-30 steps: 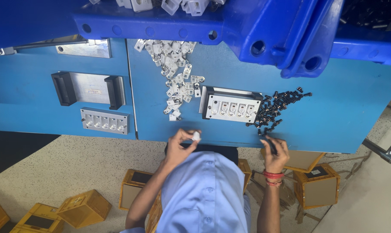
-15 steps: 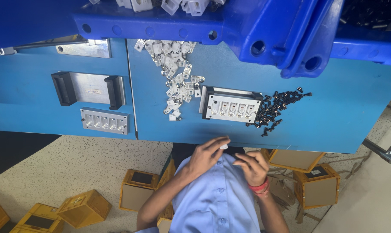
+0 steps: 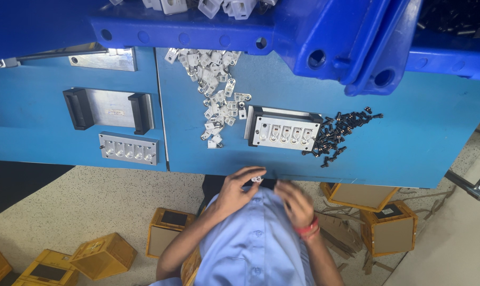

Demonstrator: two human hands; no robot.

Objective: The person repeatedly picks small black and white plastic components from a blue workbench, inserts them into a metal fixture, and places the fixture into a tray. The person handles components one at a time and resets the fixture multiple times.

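Close together, left hand (image 3: 234, 191) pinches a small white part (image 3: 257, 179) beside the blurred right hand (image 3: 295, 204), grip unclear.

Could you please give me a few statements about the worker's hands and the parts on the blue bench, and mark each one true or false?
1. The left hand pinches a small white part at its fingertips. True.
2. The pile of black screws lies left of the metal fixture. False: it lies to its right.
3. The right hand rests on the bench top. False: it is held close to the blue shirt, off the blue bench.
4. White parts are strewn beside the metal fixture. True.
5. Yellow boxes sit on the floor. True.
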